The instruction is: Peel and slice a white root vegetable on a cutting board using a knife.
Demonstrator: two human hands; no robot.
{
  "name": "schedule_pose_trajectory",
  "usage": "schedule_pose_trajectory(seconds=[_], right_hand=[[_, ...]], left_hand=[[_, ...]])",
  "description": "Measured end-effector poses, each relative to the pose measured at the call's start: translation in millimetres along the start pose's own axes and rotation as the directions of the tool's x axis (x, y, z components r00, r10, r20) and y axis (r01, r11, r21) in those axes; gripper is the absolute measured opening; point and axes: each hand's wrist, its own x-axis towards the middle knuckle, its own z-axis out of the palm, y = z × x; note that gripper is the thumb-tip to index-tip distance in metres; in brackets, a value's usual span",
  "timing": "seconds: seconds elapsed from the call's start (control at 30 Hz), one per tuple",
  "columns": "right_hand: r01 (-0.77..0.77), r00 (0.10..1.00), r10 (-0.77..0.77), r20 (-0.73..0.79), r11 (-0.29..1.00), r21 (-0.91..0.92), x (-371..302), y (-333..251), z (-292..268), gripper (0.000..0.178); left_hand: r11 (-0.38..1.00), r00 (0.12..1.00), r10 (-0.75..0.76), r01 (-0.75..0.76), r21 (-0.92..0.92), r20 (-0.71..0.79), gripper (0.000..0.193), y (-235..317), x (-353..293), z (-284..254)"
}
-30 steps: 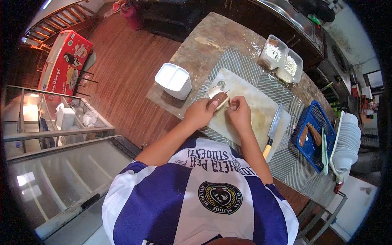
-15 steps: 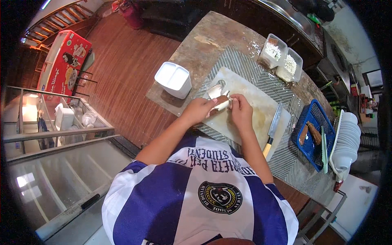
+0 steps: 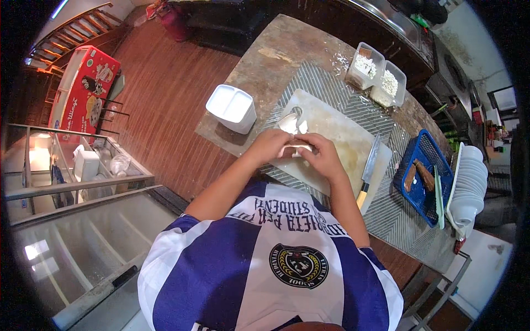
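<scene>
- The left hand (image 3: 269, 146) and right hand (image 3: 324, 159) met over the near edge of the cutting board (image 3: 337, 138), fingers curled around a small white piece (image 3: 294, 149) pinched between them.
- Two more white pieces (image 3: 292, 122) lay on the board at about 12 o'clock from the hands.
- A knife (image 3: 367, 170) rested at 3 o'clock of the right hand, blade on the board.
- A white tub (image 3: 231, 108) sat at 10 o'clock, a blue basket (image 3: 424, 175) farther off at 3 o'clock.
</scene>
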Motion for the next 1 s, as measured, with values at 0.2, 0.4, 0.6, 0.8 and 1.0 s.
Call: schedule_pose_trajectory(seconds=[0.2, 0.4, 0.6, 0.8, 1.0], right_hand=[[-0.191, 0.968, 0.209, -0.139, 0.973, 0.131, -9, 15, 4, 0.032], [-0.136, 0.969, 0.123, -0.213, 0.989, -0.050, -10, 6, 18, 0.029], [-0.200, 0.944, 0.101, -0.313, 0.932, -0.301, -18, -6, 40, 0.032], [-0.215, 0.937, 0.095, -0.337, 0.916, -0.340, -21, -6, 50, 0.034], [-0.212, 0.928, 0.078, -0.364, 0.915, -0.344, -24, -3, 53, 0.031]], left_hand=[[0.986, 0.976, -0.092, 0.061, -0.157, -0.196, 0.039, 27, -11, 11], [0.961, 0.932, 0.274, -0.255, 0.108, -0.236, 0.067, 15, -9, 24], [0.965, 0.935, 0.246, -0.210, 0.159, -0.255, 0.068, 0, -4, 28], [0.946, 0.919, 0.312, -0.278, 0.165, -0.243, 0.062, 2, -8, 30], [0.941, 0.921, 0.313, -0.268, 0.206, -0.232, 0.062, 0, -8, 32]])
